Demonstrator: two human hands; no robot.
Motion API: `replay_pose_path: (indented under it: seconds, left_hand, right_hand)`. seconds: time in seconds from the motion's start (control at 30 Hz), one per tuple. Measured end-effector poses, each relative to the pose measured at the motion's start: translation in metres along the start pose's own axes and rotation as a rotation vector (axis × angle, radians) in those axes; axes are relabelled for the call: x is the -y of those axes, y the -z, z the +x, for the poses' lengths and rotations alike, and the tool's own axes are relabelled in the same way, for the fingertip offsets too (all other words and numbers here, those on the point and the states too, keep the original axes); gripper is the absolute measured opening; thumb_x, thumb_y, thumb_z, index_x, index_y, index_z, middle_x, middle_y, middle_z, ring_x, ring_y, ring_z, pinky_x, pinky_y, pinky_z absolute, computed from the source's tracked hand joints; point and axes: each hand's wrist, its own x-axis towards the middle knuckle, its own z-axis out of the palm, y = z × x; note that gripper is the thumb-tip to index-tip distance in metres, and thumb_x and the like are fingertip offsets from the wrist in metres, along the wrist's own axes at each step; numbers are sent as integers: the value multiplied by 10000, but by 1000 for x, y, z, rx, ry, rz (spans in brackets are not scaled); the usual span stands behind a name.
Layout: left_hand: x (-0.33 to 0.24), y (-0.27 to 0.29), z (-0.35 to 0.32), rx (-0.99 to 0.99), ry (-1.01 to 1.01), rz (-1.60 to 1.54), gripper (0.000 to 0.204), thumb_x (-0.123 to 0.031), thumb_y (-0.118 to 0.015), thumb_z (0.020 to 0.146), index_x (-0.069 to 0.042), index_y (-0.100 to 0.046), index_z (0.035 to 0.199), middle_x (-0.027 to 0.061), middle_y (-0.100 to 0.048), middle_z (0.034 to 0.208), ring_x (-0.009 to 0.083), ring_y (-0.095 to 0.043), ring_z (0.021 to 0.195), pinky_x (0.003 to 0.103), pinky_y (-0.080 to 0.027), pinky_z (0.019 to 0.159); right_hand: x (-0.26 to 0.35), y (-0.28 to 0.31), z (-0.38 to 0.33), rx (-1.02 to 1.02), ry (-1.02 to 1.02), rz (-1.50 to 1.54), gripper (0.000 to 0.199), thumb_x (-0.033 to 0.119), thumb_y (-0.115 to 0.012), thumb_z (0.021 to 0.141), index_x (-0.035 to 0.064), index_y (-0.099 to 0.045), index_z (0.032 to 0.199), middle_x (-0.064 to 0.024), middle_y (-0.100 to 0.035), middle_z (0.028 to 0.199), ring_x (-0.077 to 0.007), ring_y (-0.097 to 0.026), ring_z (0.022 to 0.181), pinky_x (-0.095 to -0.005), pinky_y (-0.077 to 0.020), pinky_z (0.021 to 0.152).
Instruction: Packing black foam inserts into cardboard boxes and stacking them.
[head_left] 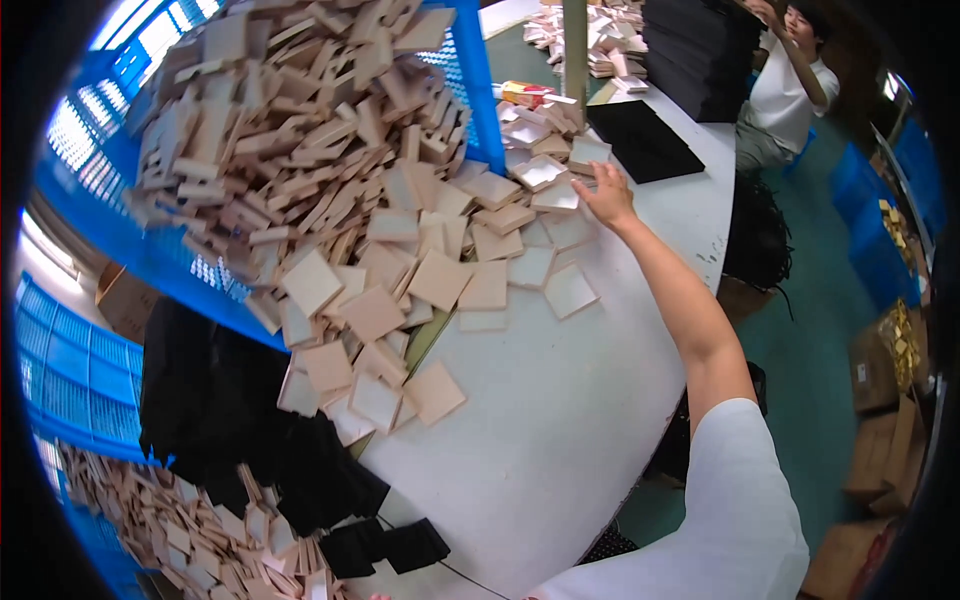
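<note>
My right hand [608, 195] reaches out over the white table, fingers apart and palm down. Its fingertips are at the edge of a loose pile of small, flat, square beige pieces [541, 172]; whether they touch one cannot be told. Many more such pieces [372, 313] spill across the table from a tipped blue plastic crate [477, 85]. Beside my right hand lies a flat black sheet or folded cloth [645, 140]. Only a sliver of what looks like my left hand [380, 597] shows at the lower edge, its fingers hidden.
Small black pouches [415, 545] lie at the table's near left. More beige pieces [190, 530] fill a lower crate. A green post [574, 60] rises from the far table [520, 400]. A person [790, 85] sits at the far right, near blue bins [880, 215] and cardboard boxes [875, 450].
</note>
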Motion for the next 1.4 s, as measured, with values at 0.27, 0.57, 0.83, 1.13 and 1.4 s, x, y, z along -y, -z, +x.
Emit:
replay_pose_path:
  seconds: [0.27, 0.57, 0.83, 1.13, 1.4]
  left_hand:
    - [-63, -95, 381, 183, -245, -593, 246, -47, -639, 854, 0, -612, 1094, 191, -601, 1112, 383, -589, 1019, 421, -475, 886]
    - [-139, -345, 774, -21, 113, -605, 305, -263, -622, 926, -26, -634, 1118, 172, -607, 1132, 302, -596, 1052, 397, -476, 884]
    - [-111, -445, 913, 406, 724, -47, 908, -714, -640, 716, -261, -424, 1472, 193, -313, 1539, 430, -249, 1434, 742, -198, 1064]
    - [-116, -464, 884, 577, 399, 160, 685, -450, -723, 749, -203, -546, 1362, 55, -460, 1439, 317, -330, 1398, 753, -295, 1003]
    - [-157, -401, 813, 507, 162, 147, 345, -163, -534, 868, -94, -611, 1197, 86, -606, 1244, 303, -518, 1220, 553, -444, 962]
  right_hand:
    - [-96, 30, -16, 152, 247, 114, 512, 375, -593, 936, 96, -504, 1356, -176, -462, 1394, -344, -419, 1305, -463, -350, 1072]
    - [-125, 66, -24, 175, 389, 109, 448, 266, -676, 841, 50, -594, 1225, -148, -508, 1354, -313, -448, 1298, -446, -320, 1106]
    - [-132, 79, -7, 347, 334, 36, 500, 344, -657, 827, 55, -591, 1231, -137, -499, 1369, -277, -423, 1321, -441, -302, 1097]
    - [-128, 77, -7, 370, 330, 32, 504, 322, -672, 813, 53, -587, 1230, -147, -491, 1371, -290, -430, 1306, -444, -312, 1088]
    - [-143, 65, -21, 124, 277, 255, 612, 257, -669, 853, 39, -424, 1369, -187, -367, 1469, -373, -428, 1282, -452, -364, 1074]
